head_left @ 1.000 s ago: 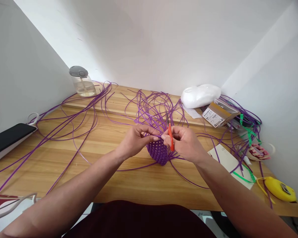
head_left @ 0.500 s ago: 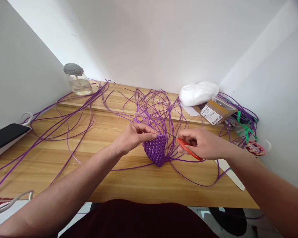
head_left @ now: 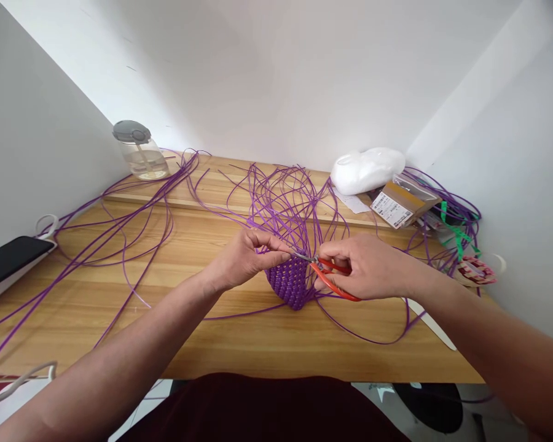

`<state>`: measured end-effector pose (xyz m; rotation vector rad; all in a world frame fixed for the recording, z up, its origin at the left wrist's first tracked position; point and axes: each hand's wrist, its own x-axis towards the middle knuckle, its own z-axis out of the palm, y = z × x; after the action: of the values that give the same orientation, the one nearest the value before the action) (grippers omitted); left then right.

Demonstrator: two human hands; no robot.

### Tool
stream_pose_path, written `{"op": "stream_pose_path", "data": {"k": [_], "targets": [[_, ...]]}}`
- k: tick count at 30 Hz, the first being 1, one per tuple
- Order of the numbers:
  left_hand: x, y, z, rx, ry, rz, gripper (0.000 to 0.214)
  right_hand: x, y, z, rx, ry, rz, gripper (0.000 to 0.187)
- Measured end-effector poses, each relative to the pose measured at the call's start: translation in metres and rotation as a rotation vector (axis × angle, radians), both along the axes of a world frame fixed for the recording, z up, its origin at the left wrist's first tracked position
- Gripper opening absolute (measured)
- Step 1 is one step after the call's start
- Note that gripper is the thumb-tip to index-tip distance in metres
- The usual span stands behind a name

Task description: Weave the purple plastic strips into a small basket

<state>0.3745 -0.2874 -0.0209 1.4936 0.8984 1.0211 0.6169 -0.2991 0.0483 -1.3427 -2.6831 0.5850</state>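
Observation:
A purple woven piece, shaped like a small basket or pouch, stands on the wooden table with long loose strands fanning out behind it. At its top edge my left hand is closed in a pinch, thumb against fingers; a strand seems to be held there, though the fingertips hide most of it. My right hand grips red-handled scissors, whose handles are spread apart. The metal blades reach left over the top edge of the weave, right by my left fingertips.
A bottle with a grey lid stands at the back left, near more purple strands and a dark phone-like device. A white moulded form, a labelled package and green ribbon lie at the right.
My right hand has brought the scissors left, so the blades now reach my left fingertips, and the handles have spread wider. My left hand keeps its pinch at the weave's edge.

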Motion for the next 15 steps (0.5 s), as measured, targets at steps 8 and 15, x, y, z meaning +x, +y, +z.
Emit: {"op": "stream_pose_path", "data": {"k": [8,15], "targets": [[-0.0014,0.0005,-0.0019,0.004,-0.004,0.002,0.013,0.0008,0.0011,0.004,0.077,-0.074,0.031,0.038],[-0.0026,0.0002,-0.0007,0.021,0.023,0.005,0.014,0.0005,0.0018,0.0036,0.093,-0.056,0.051,0.041]]}}
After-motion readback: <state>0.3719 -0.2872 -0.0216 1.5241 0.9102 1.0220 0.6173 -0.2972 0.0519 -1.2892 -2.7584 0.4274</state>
